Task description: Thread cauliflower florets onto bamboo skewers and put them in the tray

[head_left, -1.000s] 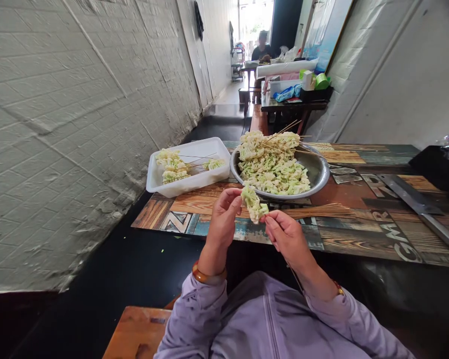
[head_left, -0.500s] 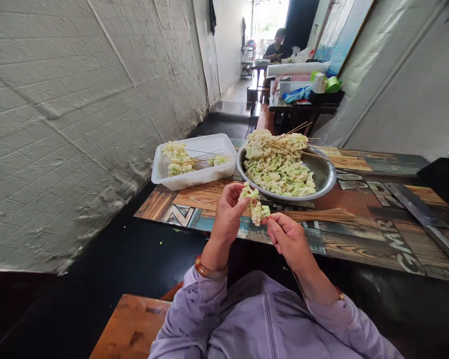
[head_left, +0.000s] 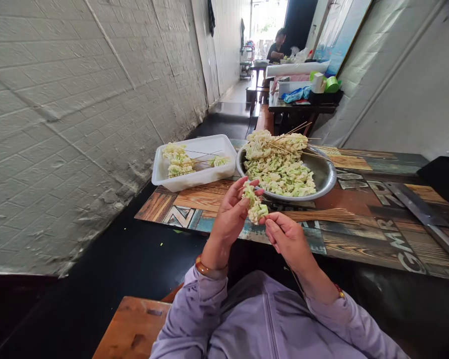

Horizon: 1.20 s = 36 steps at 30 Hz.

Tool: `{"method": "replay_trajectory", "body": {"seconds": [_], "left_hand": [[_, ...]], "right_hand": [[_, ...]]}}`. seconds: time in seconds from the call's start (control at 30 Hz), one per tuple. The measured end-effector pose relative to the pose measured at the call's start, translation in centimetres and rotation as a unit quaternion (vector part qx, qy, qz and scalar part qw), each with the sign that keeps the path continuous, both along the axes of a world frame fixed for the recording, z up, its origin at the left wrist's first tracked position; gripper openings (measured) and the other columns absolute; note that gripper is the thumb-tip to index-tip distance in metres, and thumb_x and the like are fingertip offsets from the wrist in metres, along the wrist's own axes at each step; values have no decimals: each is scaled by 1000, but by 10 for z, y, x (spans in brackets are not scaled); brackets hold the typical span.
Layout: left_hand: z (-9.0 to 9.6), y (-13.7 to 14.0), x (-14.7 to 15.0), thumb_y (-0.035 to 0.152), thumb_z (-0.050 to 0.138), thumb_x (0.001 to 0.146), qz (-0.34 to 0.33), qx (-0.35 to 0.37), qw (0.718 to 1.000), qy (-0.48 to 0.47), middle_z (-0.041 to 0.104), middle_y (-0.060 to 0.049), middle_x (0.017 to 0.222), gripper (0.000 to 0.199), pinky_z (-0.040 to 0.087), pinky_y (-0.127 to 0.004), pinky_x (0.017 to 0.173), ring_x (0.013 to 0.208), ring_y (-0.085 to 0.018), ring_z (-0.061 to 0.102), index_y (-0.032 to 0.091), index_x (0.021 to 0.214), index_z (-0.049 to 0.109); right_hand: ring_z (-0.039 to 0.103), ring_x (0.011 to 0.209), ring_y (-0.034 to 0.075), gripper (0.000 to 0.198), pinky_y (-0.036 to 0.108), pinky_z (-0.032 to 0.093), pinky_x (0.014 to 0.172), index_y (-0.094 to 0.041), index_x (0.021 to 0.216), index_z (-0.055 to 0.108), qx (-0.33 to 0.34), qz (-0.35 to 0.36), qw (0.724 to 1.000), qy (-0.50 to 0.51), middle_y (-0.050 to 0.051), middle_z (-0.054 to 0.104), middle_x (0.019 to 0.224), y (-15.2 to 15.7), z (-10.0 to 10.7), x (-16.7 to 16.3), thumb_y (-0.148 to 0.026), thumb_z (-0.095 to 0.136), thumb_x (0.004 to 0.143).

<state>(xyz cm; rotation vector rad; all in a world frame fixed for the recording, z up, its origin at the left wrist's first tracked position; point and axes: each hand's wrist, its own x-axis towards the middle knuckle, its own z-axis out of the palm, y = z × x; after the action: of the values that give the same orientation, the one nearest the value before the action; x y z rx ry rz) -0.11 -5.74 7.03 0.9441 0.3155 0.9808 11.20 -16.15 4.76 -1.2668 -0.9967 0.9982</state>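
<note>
My left hand [head_left: 230, 214] cradles pale green-white cauliflower florets [head_left: 257, 212], its thumb against them and its other fingers loosened and partly extended. In my right hand [head_left: 286, 237], thumb and fingers pinch a thin skewer [head_left: 295, 280] just below the florets; its tail shows under the wrist. Beyond my hands stands a metal bowl [head_left: 327, 182] heaped with loose cauliflower [head_left: 284, 177], with several filled skewers across its top. A white plastic tub [head_left: 209, 177] to the left contains skewered cauliflower [head_left: 179, 160]. Several bare skewers [head_left: 329, 215] lie on the table by my right hand.
A cleaver [head_left: 415, 207] lies on the patterned wooden table [head_left: 351, 244] at the right, near a black bag-like object [head_left: 443, 179]. A wooden stool [head_left: 130, 326] is at lower left. Farther back, a person [head_left: 277, 49] sits behind a cluttered table [head_left: 284, 105].
My left fingers have loosened and straightened around the florets, which now line up more closely. My right hand keeps its pinch in nearly the same place. The distant person's arm has shifted.
</note>
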Motion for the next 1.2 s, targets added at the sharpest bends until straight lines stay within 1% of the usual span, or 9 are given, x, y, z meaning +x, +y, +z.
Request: {"method": "replay_trajectory", "body": {"seconds": [0.23, 0.4, 0.5, 0.6, 0.73, 0.87, 0.97, 1.1, 1.2], "left_hand": [[5, -6, 5, 20, 69, 74, -18, -24, 1000, 1, 58, -8, 138, 38, 47, -41, 98, 120, -26, 59, 25, 111, 63], [-5, 0, 2, 22, 67, 77, 60, 71, 991, 100, 59, -4, 134, 41, 41, -33, 102, 127, -23, 50, 26, 117, 69], [-8, 3, 1, 25, 68, 79, 93, 124, 979, 134, 61, -5, 128, 39, 43, -31, 98, 118, -20, 53, 26, 119, 68], [-9, 3, 4, 27, 72, 78, 105, 98, 983, 114, 65, -5, 113, 39, 47, -28, 89, 102, -16, 58, 25, 117, 64], [-10, 0, 10, 25, 77, 73, 132, 48, 985, 96, 66, -2, 99, 24, 47, -23, 80, 90, -12, 60, 22, 93, 63], [-10, -3, 10, 31, 72, 75, 83, 16, 993, 87, 67, -2, 90, 19, 47, -23, 70, 79, -13, 61, 20, 89, 67], [-11, -2, 9, 37, 71, 76, 67, 4, 995, 75, 69, -4, 94, 21, 49, -27, 75, 84, -16, 64, 19, 87, 69], [-14, -1, 11, 34, 77, 73, 86, 13, 989, 119, 71, -7, 105, 19, 48, -30, 88, 102, -19, 64, 18, 82, 71], [-15, -3, 15, 39, 77, 74, 76, -6, 990, 115, 72, -7, 101, 23, 50, -32, 87, 97, -20, 66, 18, 81, 72]], "right_hand": [[31, 45, 7, 30, 20, 23, 38, -17, 92, 65, 1, -2, 1000, -13, -6, 42, 56, 2, 0, 1, -45, 53, 92], [32, 46, 8, 30, 20, 24, 39, -18, 92, 65, -2, -11, 999, -41, -6, 43, 57, 2, -2, 5, -45, 52, 92], [33, 46, 8, 29, 20, 25, 40, -18, 92, 65, 1, -15, 999, -52, -6, 43, 57, 2, -1, 7, -44, 51, 93], [34, 46, 8, 29, 21, 27, 42, -18, 92, 65, 4, -21, 998, -60, -6, 43, 56, 3, 0, 8, -44, 51, 93], [39, 49, 10, 29, 22, 31, 46, -18, 92, 66, 17, -35, 995, -87, -5, 46, 58, 5, -3, 9, -43, 51, 93], [43, 53, 11, 27, 23, 35, 50, -19, 89, 66, 30, -49, 991, -124, -3, 50, 61, 5, -3, 13, -41, 51, 92], [46, 55, 12, 24, 23, 36, 51, -20, 88, 66, 31, -64, 986, -153, -2, 53, 61, 5, 0, 15, -39, 51, 91], [49, 55, 13, 22, 24, 37, 51, -21, 84, 66, 29, -84, 980, -177, -2, 54, 58, 5, 2, 17, -37, 52, 90], [51, 55, 14, 23, 24, 37, 51, -21, 84, 66, 29, -86, 980, -179, -2, 55, 58, 6, -3, 19, -37, 52, 90]]}}
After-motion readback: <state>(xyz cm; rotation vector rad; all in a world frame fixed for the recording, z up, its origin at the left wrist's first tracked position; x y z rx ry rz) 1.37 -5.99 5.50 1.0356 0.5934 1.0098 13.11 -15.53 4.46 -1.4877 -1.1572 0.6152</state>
